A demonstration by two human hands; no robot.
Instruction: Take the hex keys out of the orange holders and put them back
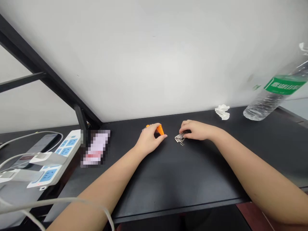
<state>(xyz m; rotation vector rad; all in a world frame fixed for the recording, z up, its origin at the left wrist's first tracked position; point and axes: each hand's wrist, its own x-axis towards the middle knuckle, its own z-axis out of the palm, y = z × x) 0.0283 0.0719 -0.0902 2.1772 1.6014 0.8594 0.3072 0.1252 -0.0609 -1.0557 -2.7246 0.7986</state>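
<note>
My left hand [151,140] is closed around an orange holder [159,129] on the black table [183,173]; a thin metal piece sticks out of the holder to the left. My right hand [196,130] lies a short way to the right, its fingers curled over a small bunch of silver hex keys [179,138] that rests on the table. The bent ends of the keys poke out from under the fingers toward the left hand. The two hands are close together near the wall but do not touch.
A crumpled white tissue [222,111] and a clear plastic water bottle with a green label [276,93] stand at the back right. A white power strip with blue sockets [54,160], cables and a blurred pink item [95,148] lie at the left beside a black frame post [81,120].
</note>
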